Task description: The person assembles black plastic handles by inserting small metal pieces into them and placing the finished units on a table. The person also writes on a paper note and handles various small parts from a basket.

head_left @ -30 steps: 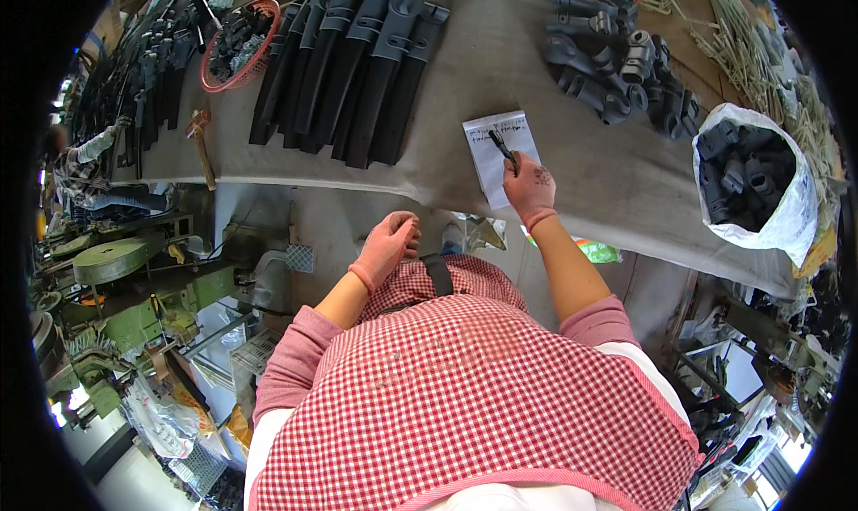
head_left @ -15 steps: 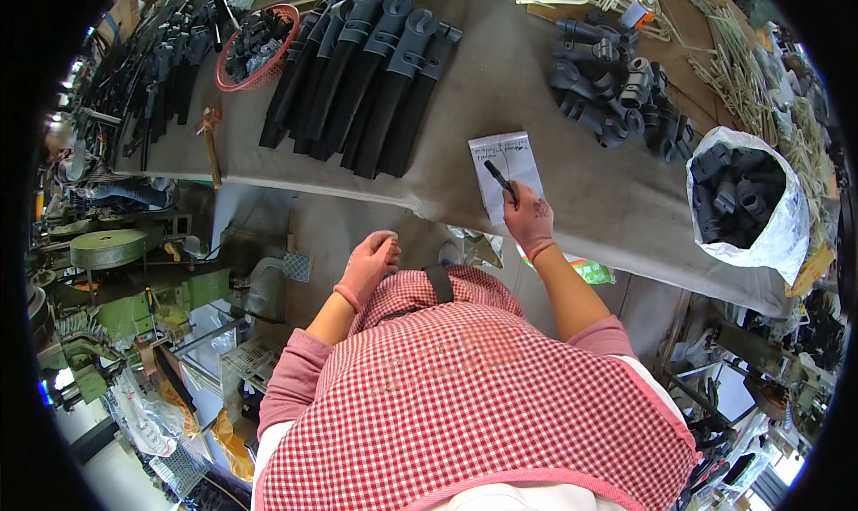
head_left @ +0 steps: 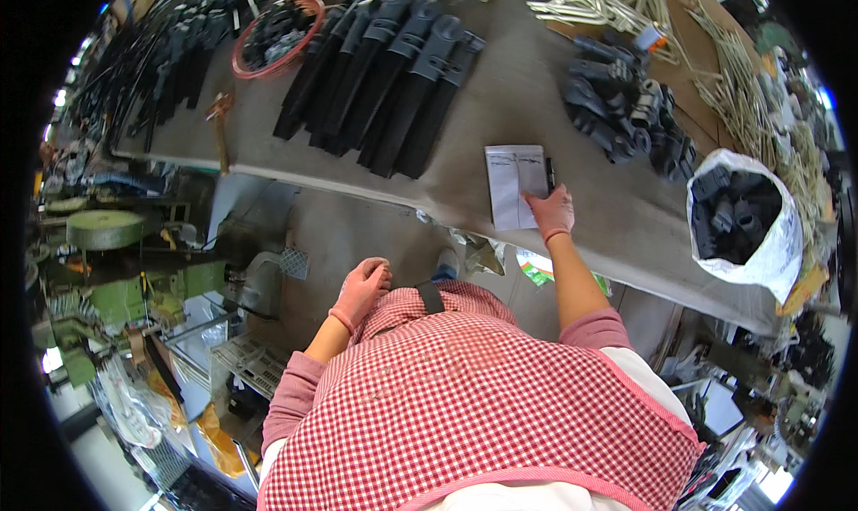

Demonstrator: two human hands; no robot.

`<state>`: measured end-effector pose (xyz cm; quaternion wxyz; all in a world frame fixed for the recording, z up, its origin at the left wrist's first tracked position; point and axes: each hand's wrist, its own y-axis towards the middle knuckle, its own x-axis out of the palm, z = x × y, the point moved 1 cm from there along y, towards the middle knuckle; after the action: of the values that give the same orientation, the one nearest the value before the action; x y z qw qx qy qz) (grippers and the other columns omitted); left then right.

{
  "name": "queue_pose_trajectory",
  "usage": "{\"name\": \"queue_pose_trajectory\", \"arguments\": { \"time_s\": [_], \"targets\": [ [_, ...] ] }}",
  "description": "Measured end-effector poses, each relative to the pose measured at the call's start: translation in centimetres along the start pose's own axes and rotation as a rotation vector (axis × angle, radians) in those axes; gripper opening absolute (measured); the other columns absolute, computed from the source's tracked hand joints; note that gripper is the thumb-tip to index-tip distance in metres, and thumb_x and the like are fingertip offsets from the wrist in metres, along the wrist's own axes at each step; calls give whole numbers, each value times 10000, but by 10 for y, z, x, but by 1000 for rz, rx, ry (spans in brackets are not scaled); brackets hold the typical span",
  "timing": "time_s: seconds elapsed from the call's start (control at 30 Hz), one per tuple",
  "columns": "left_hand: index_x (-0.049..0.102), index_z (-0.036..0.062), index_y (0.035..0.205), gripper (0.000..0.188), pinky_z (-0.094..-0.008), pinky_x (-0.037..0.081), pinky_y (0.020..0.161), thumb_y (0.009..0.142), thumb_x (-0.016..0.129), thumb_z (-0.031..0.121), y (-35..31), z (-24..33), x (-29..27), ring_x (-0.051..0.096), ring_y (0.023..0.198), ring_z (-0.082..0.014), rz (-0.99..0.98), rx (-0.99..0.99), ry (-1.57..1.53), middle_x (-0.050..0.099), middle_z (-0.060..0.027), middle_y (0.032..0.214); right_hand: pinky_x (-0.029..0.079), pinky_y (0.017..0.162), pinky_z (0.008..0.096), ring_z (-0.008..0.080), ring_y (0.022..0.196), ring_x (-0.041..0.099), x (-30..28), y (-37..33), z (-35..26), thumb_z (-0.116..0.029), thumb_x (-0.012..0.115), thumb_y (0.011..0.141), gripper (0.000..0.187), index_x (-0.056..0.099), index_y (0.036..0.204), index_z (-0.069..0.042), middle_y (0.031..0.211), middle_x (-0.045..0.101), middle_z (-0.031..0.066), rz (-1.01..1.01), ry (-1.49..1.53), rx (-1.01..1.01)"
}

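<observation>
My right hand [head_left: 554,214], in a pink glove, lies at the lower right edge of a white notepad [head_left: 512,209] with dark handwriting near its top. A black pen [head_left: 550,173] sticks up from its closed fingers along the pad's right side, and the thumb reaches onto the paper. In front of my apron [head_left: 465,377], short of the table's edge, my left hand [head_left: 363,289] is curled closed in a matching glove; nothing shows in it.
Black tubes with grey fittings [head_left: 393,73] lie left of the pad on the grey table [head_left: 474,109]. Beyond them stands a red basket [head_left: 313,35]; a hammer [head_left: 221,135] rests at the edge. Grey plastic fittings [head_left: 617,109] are piled rightward, near a white sack [head_left: 760,270] of dark parts.
My right hand has moved from mid-page to the pad's lower right edge, and the pen now points away from me beside the paper. My left hand stays curled near the apron.
</observation>
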<state>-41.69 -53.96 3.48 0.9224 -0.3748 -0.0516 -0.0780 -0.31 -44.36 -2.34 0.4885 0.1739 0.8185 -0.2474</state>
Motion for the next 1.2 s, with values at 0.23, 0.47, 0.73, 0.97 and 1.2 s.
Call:
{"name": "queue_pose_trajectory", "arguments": {
  "time_s": [0.23,0.47,0.73,0.97,1.2],
  "targets": [
    [634,38,1209,428,-353,518,901,896,671,327,-40,2,-35,658,1010,-228,208,345,477,695,-123,1084,498,841,286,174,920,636,21,-54,-17,-47,670,874,291,628,1153,26,1027,694,92,-218,814,-489],
    [356,-7,1478,878,-369,344,1142,796,802,319,-121,-2,-147,439,1363,-291,504,769,184,337,-177,1542,479,789,240,96,879,596,70,-236,-209,13,694,890,220,604,1090,22,975,671,24,-874,673,-789],
    [563,-1,1311,406,-373,469,1016,955,628,182,-283,-114,-316,606,1150,-220,493,746,-1033,614,-98,1301,440,685,207,76,838,568,175,-513,-423,5,699,876,253,596,1106,15,970,628,15,-1305,604,-757],
    [492,10,1362,398,-459,497,987,1004,526,182,-364,-165,-420,624,1135,-276,705,972,-1387,615,-127,1286,447,626,240,132,703,547,220,-651,-517,-30,574,944,235,633,1164,26,921,593,72,-1158,458,-1546],
    [566,36,1265,336,-378,537,907,959,624,161,-370,-149,-477,653,1030,-210,768,941,-1447,663,-80,1160,539,718,358,308,828,676,260,-726,-572,-83,704,844,150,666,977,-26,896,657,136,-1155,371,-1757]
  ]
}}
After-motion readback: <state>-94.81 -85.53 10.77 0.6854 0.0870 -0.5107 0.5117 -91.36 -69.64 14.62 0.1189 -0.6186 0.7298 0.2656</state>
